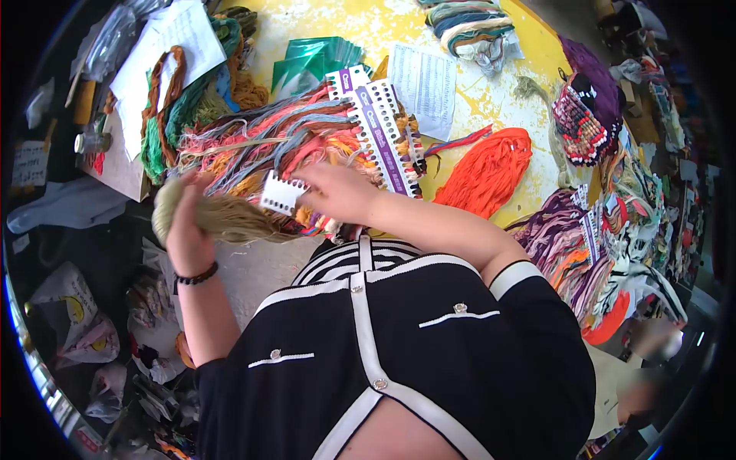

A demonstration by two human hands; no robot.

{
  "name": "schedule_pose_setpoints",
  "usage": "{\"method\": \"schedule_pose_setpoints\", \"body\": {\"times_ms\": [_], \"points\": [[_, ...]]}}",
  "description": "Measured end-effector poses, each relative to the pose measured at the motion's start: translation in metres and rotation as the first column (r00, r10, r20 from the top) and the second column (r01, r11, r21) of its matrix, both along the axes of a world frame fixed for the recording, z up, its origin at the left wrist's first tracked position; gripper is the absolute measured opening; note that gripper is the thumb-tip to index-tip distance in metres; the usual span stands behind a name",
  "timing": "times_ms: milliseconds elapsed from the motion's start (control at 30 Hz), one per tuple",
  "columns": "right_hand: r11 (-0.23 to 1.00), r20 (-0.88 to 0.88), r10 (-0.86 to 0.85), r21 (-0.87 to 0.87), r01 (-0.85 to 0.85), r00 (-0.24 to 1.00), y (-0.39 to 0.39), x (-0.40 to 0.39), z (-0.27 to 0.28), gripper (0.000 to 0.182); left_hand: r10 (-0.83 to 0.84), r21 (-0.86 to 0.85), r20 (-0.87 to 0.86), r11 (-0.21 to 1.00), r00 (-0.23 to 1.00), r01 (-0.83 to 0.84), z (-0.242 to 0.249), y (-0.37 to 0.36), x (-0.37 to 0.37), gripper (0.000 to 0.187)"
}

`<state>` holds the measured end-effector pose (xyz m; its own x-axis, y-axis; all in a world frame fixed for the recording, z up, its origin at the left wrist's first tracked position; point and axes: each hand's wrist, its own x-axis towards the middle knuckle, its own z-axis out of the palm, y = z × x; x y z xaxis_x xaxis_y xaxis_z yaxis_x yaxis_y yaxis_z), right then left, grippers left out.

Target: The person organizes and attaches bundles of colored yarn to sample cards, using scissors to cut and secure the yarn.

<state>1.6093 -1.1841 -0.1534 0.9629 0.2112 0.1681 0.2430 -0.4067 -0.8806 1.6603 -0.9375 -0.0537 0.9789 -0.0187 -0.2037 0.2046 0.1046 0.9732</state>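
My left hand [190,226], with a dark bead bracelet at the wrist, is closed around a beige-olive hank of thread [241,220]. The hank's looped end sticks out to the left and its strands trail right. My right hand [337,193] pinches a white thread card [282,192] with punched holes along its edges. Under and behind both hands lies a spread of pink, orange, red and grey-blue threads [253,146]. These threads are looped through white and purple thread cards [379,138]. Some blur hides the exact grip of my left fingers.
An orange-red hank [491,172] lies right of the cards on the yellow, worn table [537,38]. Green packets [318,63], a printed sheet [423,90] and another thread bundle [469,31] sit farther back. More carded threads [571,230] lie at right, near another person's hand [655,341].
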Motion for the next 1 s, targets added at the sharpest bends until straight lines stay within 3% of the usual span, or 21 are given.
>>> {"method": "schedule_pose_setpoints", "body": {"times_ms": [67,100,133,200,233,300,400,700,900,1000], "points": [[0.997,-0.074,0.008,0.081,-0.002,0.997,-0.014,0.018,0.041,0.021,-0.267,0.202,0.174,0.952,0.948,0.231,-0.008,-0.018,-0.01,0.037],[0.996,-0.191,-0.004,0.082,0.02,0.982,-0.021,0.016,0.083,0.016,-0.317,-0.014,0.072,0.948,0.946,0.319,0.002,-0.036,-0.015,0.038],[0.987,-0.039,0.058,0.154,-0.052,0.998,-0.024,0.021,0.086,0.015,-0.381,-0.238,-0.015,0.899,0.924,0.367,0.014,-0.054,-0.02,0.04],[0.924,-0.06,0.131,0.37,-0.1,0.99,-0.022,0.017,0.106,0.015,-0.425,-0.285,-0.067,0.875,0.903,0.391,0.02,-0.077,-0.032,0.041],[0.922,-0.053,0.137,0.371,-0.108,0.989,-0.019,0.013,0.112,0.015,-0.44,-0.337,-0.042,0.851,0.897,0.402,0.02,-0.085,-0.036,0.045],[0.859,-0.308,0.177,0.512,0.006,0.935,-0.017,0.005,0.12,0.014,-0.422,-0.306,-0.031,0.867,0.906,0.393,0.027,-0.098,-0.042,0.047],[0.801,-0.453,0.231,0.591,0.096,0.861,-0.02,-0.001,0.122,0.013,-0.449,-0.289,-0.015,0.857,0.894,0.426,0.028,-0.101,-0.047,0.053],[0.719,-0.392,0.244,0.687,0.106,0.887,-0.028,-0.017,0.13,0.014,-0.473,-0.396,-0.125,0.83,0.872,0.393,0.029,-0.093,-0.051,0.048],[0.821,-0.469,0.223,0.564,0.095,0.855,-0.026,-0.019,0.127,0.013,-0.477,-0.32,-0.09,0.845,0.875,0.428,0.03,-0.101,-0.056,0.047],[0.757,-0.466,0.229,0.637,0.145,0.855,-0.024,-0.019,0.124,0.012,-0.474,-0.283,-0.068,0.853,0.878,0.439,0.029,-0.104,-0.057,0.046]]}}
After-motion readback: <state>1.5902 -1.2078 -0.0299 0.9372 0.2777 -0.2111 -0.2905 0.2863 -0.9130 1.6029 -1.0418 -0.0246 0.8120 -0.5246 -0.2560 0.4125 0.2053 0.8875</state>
